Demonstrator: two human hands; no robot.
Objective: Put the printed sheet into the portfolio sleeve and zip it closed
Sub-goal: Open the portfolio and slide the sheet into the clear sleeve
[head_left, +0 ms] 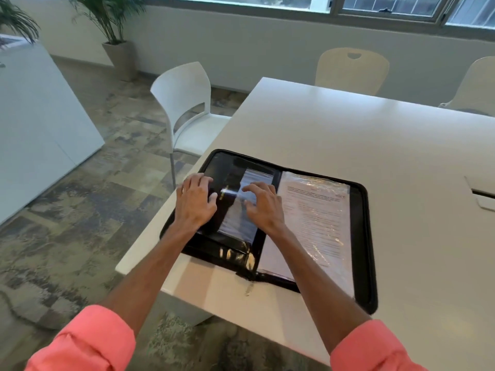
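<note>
Desk (375, 135): white, fills the right of the view, with its near-left corner below the forearms.

Portfolio (361, 236): black, zip-edged, lying open and flat at that near-left corner. The left half slightly overhangs the desk's left edge.

Printed sheet (316, 215): lies on the right half of the portfolio under glossy clear plastic, with lines of text facing up. A clear sleeve (235, 223) with a paler strip lies on the left half.

Arms: both reach forward from the near edge, bare to the pink cuffs (88, 341), and converge on the left half.

Left hand (195, 202): palm down, fingers spread and nearly straight, resting flat on the black left page at its left edge. It grips nothing.

Right hand (263, 207): palm down, fingers arched, fingertips (247, 189) touching the clear sleeve just left of the spine. It holds nothing.

Zip pull (249, 287): metal, lying loose on the desk at the near end of the spine.
</note>
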